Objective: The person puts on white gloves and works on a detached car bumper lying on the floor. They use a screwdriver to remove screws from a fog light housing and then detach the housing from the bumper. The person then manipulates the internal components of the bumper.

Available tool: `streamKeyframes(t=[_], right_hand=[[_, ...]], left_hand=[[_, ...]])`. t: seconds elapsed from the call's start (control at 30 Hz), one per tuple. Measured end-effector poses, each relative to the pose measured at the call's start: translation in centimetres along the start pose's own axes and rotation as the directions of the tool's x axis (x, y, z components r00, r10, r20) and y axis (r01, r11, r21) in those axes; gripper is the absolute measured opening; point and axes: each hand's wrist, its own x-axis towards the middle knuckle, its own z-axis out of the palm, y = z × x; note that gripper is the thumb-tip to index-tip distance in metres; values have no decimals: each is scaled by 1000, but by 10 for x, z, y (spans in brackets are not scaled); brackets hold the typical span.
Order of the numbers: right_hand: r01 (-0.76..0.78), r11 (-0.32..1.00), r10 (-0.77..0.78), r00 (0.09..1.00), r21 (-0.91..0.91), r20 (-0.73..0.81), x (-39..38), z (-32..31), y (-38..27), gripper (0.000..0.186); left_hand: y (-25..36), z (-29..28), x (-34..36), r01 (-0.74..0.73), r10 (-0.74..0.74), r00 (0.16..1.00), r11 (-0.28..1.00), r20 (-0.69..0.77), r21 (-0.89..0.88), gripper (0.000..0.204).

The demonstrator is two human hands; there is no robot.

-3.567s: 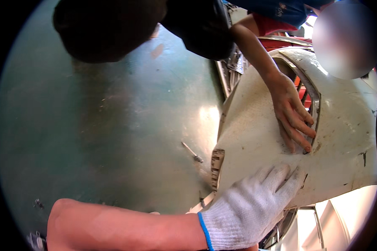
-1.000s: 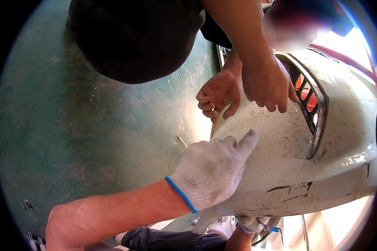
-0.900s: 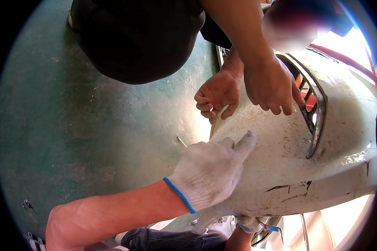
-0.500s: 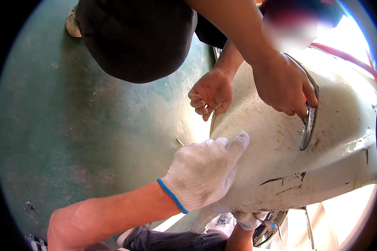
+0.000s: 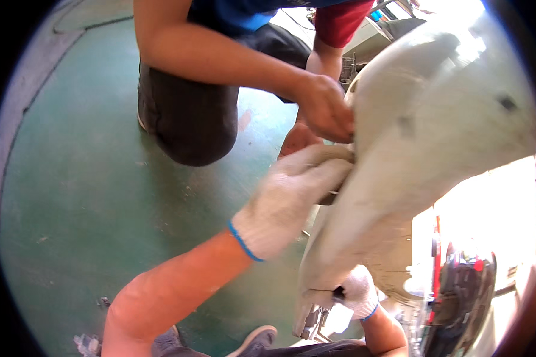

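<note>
Panel (image 5: 423, 160), white, curved, right half of frame; probably light, bendy, slick. Your left hand (image 5: 295, 193), mid-frame: fingers together at its edge, grip unclear. Your right hand (image 5: 360, 291), below: fingers partly hidden, can't tell hold. Edges likely grip best.

The curved off-white panel (image 5: 399, 160) stands tilted, marked with dark spots.

Observed white gloves (image 5: 280, 205) with blue cuff bands (image 5: 240, 240); recorded off-white panel (image 5: 441, 143) with dark spots (image 5: 507, 103), green floor (image 5: 83, 190), red sleeve (image 5: 342, 24).
</note>
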Motion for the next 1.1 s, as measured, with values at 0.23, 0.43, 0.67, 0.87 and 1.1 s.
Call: streamKeyframes(t=[0.23,0.43,0.67,0.87,1.1], right_hand=[[-1,989,5,1000,150,-29,-3,34,-20,28],[88,987,-87,996,132,-13,21,27,1,26],[228,966,-226,974,118,-29,26,46,22,26],[201,973,-213,970,113,112,33,36,39,25],[218,965,-237,962,145,132,37,40,37,23]], left_hand=[[-41,-41,-42,-77,97,993,966,-71,246,38],[-47,-86,-21,-263,225,955,328,195,908,39],[-21,-78,-29,117,-14,992,407,-121,906,37],[-22,-74,-23,301,-85,953,373,-290,878,35],[-2,-73,-29,441,-102,897,287,-431,850,34]])
